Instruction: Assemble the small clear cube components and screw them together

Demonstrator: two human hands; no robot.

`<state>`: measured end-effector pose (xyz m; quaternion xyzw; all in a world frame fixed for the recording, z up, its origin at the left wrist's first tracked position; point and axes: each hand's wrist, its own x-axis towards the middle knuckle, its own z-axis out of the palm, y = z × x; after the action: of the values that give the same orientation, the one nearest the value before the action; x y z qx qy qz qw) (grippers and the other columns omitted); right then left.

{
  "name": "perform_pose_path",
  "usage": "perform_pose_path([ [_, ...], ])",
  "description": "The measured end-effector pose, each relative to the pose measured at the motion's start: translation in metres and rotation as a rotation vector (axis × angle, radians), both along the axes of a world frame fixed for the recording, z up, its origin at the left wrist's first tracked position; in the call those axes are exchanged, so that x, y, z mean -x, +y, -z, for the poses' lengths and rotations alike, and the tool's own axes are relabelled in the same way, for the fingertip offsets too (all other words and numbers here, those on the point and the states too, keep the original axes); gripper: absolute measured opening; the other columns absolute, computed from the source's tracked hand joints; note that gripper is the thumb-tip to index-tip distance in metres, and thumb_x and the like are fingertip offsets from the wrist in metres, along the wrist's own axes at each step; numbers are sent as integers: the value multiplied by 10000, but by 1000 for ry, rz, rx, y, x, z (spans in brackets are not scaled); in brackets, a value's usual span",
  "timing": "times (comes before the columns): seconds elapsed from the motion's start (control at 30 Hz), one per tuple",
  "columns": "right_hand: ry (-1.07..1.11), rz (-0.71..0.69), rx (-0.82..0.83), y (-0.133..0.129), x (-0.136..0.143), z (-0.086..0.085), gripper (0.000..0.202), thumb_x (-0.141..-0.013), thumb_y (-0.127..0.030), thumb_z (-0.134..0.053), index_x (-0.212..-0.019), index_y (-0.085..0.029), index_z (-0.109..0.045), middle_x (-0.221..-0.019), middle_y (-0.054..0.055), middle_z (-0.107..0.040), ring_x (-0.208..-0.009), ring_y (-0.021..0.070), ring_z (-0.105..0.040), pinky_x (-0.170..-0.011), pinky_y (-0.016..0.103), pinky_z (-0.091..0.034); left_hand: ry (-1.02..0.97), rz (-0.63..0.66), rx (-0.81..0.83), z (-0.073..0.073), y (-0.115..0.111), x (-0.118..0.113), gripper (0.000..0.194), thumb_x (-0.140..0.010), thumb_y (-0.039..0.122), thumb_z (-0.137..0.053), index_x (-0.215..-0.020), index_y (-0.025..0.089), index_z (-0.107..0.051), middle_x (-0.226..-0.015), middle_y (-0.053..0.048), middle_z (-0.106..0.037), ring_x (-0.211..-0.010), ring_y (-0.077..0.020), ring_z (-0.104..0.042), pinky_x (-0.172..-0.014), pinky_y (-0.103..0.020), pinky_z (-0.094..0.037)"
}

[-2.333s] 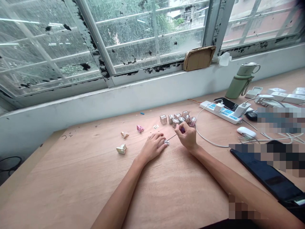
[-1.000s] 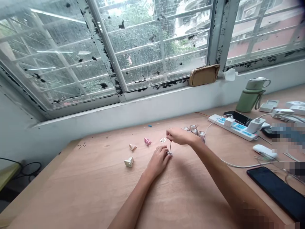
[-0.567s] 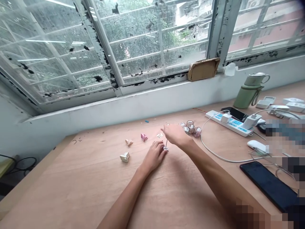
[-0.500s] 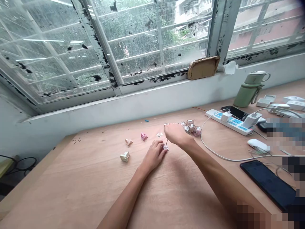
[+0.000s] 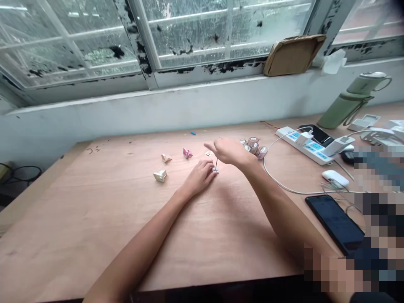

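My right hand (image 5: pixel 229 150) is closed round the top of a screwdriver, whose thin metal shaft (image 5: pixel 216 163) points down; the handle is hidden in the hand. One finger sticks out to the left. The shaft's lower end meets a small whitish piece (image 5: pixel 216 171) on the table. My left hand (image 5: pixel 200 174) rests on the tabletop with its fingertips closed against that piece, steadying it. To the left lie a pink piece (image 5: pixel 187 153), a peach piece (image 5: pixel 166 158) and a cream piece (image 5: pixel 160 176). Some small pale bits (image 5: pixel 208 154) lie just beyond my fingers.
Several small clear hexagonal containers (image 5: pixel 253 146) stand behind my right hand. Farther right are a power strip (image 5: pixel 304 145) with cables, a white mouse-like object (image 5: pixel 335 179), a phone (image 5: pixel 336 223) and a green bottle (image 5: pixel 339 110). A blue bit (image 5: pixel 192 133) lies near the wall.
The head view has tilted down. On my right hand a finger now stretches out to the left, where the hand was more closed before. My left hand stays at the whitish piece.
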<state>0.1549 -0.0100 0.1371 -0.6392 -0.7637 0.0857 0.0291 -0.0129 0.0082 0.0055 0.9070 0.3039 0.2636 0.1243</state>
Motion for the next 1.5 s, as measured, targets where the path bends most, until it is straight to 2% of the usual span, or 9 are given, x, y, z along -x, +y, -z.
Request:
perform_pose_path([
  [0.2,-29,14,-70,3,-2,7,343,-1010,-214,-362,-1222,-98,-606,-1145,233,-707,-1013,303,-680,-785,330,-451,1,8,-15,4,3,-1,154,-1004,300,-525,-1098,208,-606,-1263,-124,-611,-1228,-269,-554,-1088,-475,-468],
  [0.33,51,-12,19,4,-19,2,337,-949,-273,-477,-1233,-140,-601,-1082,160,-729,-840,240,-663,-699,299,-438,13,11,-11,4,3,-3,178,-1008,314,-515,-1110,198,-603,-1281,-129,-605,-1252,-271,-537,-1102,-474,-454],
  [0.5,49,-19,169,5,-29,-4,310,-954,-340,-502,-1057,-115,-689,-796,105,-703,-698,195,-628,-642,288,-407,25,20,24,4,4,-6,191,-1005,337,-515,-1093,192,-603,-1282,-129,-601,-1260,-276,-526,-1122,-484,-426],
  [0.67,28,-4,215,7,-32,-10,441,-997,-426,-453,-1032,-60,-695,-872,123,-688,-709,132,-631,-676,255,-394,1,31,59,6,7,-11,207,-1001,345,-529,-1097,174,-595,-1308,-134,-569,-1278,-286,-499,-1130,-488,-399],
  [0.83,35,48,221,9,-34,-11,504,-1028,-476,-375,-1022,-101,-712,-882,117,-681,-622,146,-614,-643,289,-426,2,34,53,5,7,-12,205,-1003,332,-523,-1107,171,-596,-1289,-124,-581,-1266,-282,-504,-1116,-479,-409],
  [1.13,54,-76,227,5,-28,-16,303,-927,-397,-629,-1091,-149,-690,-785,73,-665,-685,190,-632,-614,287,-411,12,11,5,2,3,-7,193,-1002,326,-522,-1102,185,-609,-1285,-127,-597,-1248,-268,-522,-1107,-463,-434],
  [1.33,112,-47,187,2,-21,-13,474,-1024,-546,-412,-1002,-148,-669,-821,102,-675,-645,183,-619,-603,290,-404,18,16,0,2,3,-4,178,-1008,323,-517,-1094,200,-613,-1271,-116,-605,-1231,-266,-535,-1095,-473,-450],
  [1.4,96,-24,149,3,-20,-11,505,-1049,-514,-328,-980,-142,-663,-820,112,-676,-658,189,-621,-608,289,-400,16,19,0,2,3,-4,174,-1008,319,-518,-1092,200,-613,-1269,-115,-607,-1234,-265,-536,-1099,-471,-450],
  [1.5,69,-25,170,4,-21,-11,393,-1031,-418,-383,-1017,-137,-657,-848,119,-690,-641,186,-617,-598,289,-394,15,9,3,1,3,-3,177,-1011,324,-516,-1090,200,-614,-1273,-115,-606,-1240,-264,-537,-1104,-469,-450],
])
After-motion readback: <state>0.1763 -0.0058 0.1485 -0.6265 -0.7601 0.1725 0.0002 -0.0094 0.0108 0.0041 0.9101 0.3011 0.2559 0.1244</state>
